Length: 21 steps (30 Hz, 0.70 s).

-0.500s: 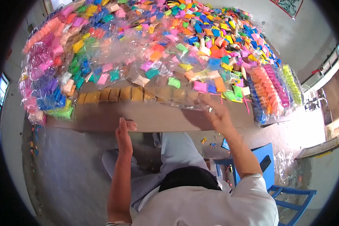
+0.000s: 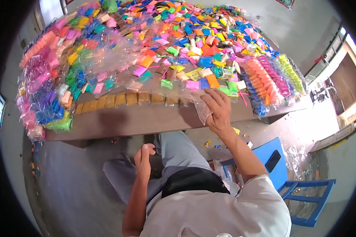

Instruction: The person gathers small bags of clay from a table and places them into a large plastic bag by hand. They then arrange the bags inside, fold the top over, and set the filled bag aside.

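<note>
My right hand is above the table's front part, its fingers closed on a clear plastic bag. The thin film stretches leftward from the fingers over part of a row of small ochre packets. My left hand is in front of the table edge, above my lap, its fingers loosely curled; I see nothing in it. Just beyond the right hand are an orange packet and a pink packet.
A large heap of colourful small packets covers the table. Bagged strips of orange packets lie at the right, with pink and blue packet bundles at the left. A blue chair with a phone stands at my right.
My right hand has drawn the plastic bag slightly left and its film now bunches below the fingers. My left hand has dropped back from the table edge toward my lap, and its fingers have curled.
</note>
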Motion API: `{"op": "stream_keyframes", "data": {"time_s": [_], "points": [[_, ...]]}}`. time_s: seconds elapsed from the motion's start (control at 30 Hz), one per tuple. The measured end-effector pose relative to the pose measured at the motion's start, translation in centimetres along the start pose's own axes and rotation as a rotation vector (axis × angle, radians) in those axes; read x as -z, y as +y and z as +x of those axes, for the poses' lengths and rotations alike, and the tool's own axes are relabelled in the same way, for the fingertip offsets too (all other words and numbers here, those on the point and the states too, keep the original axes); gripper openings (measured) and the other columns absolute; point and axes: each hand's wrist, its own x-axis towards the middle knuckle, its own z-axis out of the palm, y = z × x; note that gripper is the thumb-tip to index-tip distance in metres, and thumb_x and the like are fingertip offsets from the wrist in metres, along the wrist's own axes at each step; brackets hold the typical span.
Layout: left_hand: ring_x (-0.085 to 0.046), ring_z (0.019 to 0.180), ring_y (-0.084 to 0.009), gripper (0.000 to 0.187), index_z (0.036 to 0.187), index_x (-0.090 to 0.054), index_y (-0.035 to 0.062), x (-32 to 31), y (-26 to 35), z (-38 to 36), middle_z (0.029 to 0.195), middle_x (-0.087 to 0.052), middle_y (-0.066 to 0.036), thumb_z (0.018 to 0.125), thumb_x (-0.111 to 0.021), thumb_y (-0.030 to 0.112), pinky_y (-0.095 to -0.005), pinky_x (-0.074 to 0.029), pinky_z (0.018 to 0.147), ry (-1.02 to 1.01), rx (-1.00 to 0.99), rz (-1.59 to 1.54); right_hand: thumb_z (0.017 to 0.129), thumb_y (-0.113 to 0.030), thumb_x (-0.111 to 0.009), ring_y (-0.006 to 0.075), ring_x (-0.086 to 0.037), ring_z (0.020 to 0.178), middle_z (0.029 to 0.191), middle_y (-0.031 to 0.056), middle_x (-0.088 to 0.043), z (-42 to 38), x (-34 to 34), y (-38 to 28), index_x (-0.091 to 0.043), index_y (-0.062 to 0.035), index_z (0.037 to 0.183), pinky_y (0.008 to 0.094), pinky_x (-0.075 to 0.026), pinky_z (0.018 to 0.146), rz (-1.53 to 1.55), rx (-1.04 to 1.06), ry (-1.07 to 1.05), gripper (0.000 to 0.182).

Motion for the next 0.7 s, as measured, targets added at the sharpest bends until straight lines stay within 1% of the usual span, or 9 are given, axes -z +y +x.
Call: {"op": "stream_keyframes", "data": {"time_s": [0.13,0.2,0.3,0.4,0.47,0.53,0.57,0.67,0.7], "points": [[-0.054,0.077,-0.0149,0.044,0.096,-0.065,-0.0018,-2.5,2.4,0.0,0.075,-0.057,-0.004,0.103,-0.044,0.036,-0.0314,-0.044,0.077,-0.100,0.027,0.056,0.068,-0.006,-0.064,0.0314,-0.058,0.108,0.116,0.0136,-0.063,-2.1,-0.9,-2.4,-0.062,-0.0055,0.118,0.0419,-0.047,0.090,0.197,0.095,-0.118,0.050],[-0.054,0.083,-0.0148,0.041,0.100,-0.062,-0.0014,-3.3,2.9,0.0,0.085,-0.058,-0.005,0.103,-0.043,0.034,-0.0319,-0.044,0.078,-0.166,-0.003,0.121,0.072,-0.010,-0.066,0.0325,-0.060,0.105,0.121,0.0155,-0.062,-3.8,-1.8,-5.8,-0.063,-0.0045,0.117,0.0423,-0.049,0.091,0.245,0.163,-0.215,0.046],[-0.054,0.091,-0.0161,0.038,0.103,-0.059,-0.0015,-4.0,4.2,-0.5,0.097,-0.058,-0.009,0.102,-0.044,0.033,-0.0328,-0.044,0.080,-0.208,-0.107,0.139,0.073,-0.008,-0.065,0.0324,-0.058,0.110,0.122,0.0152,-0.060,-6.2,-3.6,-8.7,-0.061,-0.0038,0.119,0.0411,-0.050,0.093,0.393,0.124,-0.299,0.046],[-0.054,0.092,-0.0177,0.037,0.102,-0.059,-0.0024,-3.6,3.2,-1.0,0.096,-0.057,-0.012,0.101,-0.043,0.031,-0.0334,-0.044,0.080,-0.207,-0.112,0.016,0.074,-0.010,-0.066,0.0329,-0.056,0.113,0.125,0.0152,-0.058,-6.4,-3.6,-9.4,-0.060,-0.0028,0.119,0.0407,-0.050,0.095,0.455,0.075,-0.346,0.047],[-0.055,0.093,-0.0227,0.033,0.104,-0.058,-0.0038,-3.1,3.0,-1.7,0.098,-0.057,-0.014,0.100,-0.044,0.025,-0.0335,-0.043,0.083,-0.264,-0.114,0.120,0.074,-0.012,-0.066,0.0333,-0.054,0.116,0.128,0.0148,-0.056,-6.0,-3.1,-9.5,-0.060,-0.0023,0.120,0.0405,-0.049,0.096,0.492,0.012,-0.384,0.047],[-0.056,0.094,-0.0257,0.032,0.107,-0.058,-0.0041,-3.4,3.2,-2.6,0.100,-0.058,-0.015,0.098,-0.044,0.024,-0.0346,-0.043,0.086,-0.298,-0.153,0.268,0.074,-0.013,-0.065,0.0333,-0.053,0.117,0.128,0.0145,-0.056,-5.1,-2.6,-9.5,-0.060,-0.0026,0.117,0.0403,-0.048,0.097,0.501,0.049,-0.372,0.044],[-0.057,0.100,-0.0327,0.037,0.115,-0.057,-0.0045,-2.8,2.8,-2.6,0.109,-0.058,-0.020,0.098,-0.047,0.027,-0.0383,-0.043,0.090,-0.435,-0.185,0.348,0.074,-0.013,-0.065,0.0333,-0.052,0.118,0.127,0.0144,-0.055,-4.8,-2.5,-9.4,-0.060,-0.0027,0.116,0.0402,-0.048,0.097,0.503,0.067,-0.368,0.043],[-0.055,0.109,-0.0370,0.045,0.123,-0.055,-0.0036,-4.1,2.8,-3.3,0.119,-0.056,-0.024,0.097,-0.048,0.033,-0.0419,-0.042,0.095,-0.376,-0.282,0.242,0.076,-0.015,-0.063,0.0314,-0.051,0.119,0.127,0.0137,-0.055,-5.1,-3.5,-9.3,-0.062,-0.0054,0.114,0.0422,-0.046,0.098,0.510,0.248,-0.380,0.038],[-0.051,0.116,-0.0391,0.050,0.127,-0.053,-0.0030,-4.2,3.0,-3.7,0.126,-0.053,-0.025,0.097,-0.049,0.037,-0.0430,-0.041,0.098,-0.325,-0.297,0.303,0.077,-0.015,-0.062,0.0307,-0.050,0.121,0.129,0.0126,-0.055,-5.2,-3.5,-9.3,-0.062,-0.0062,0.115,0.0416,-0.046,0.098,0.522,0.264,-0.408,0.039]]}}
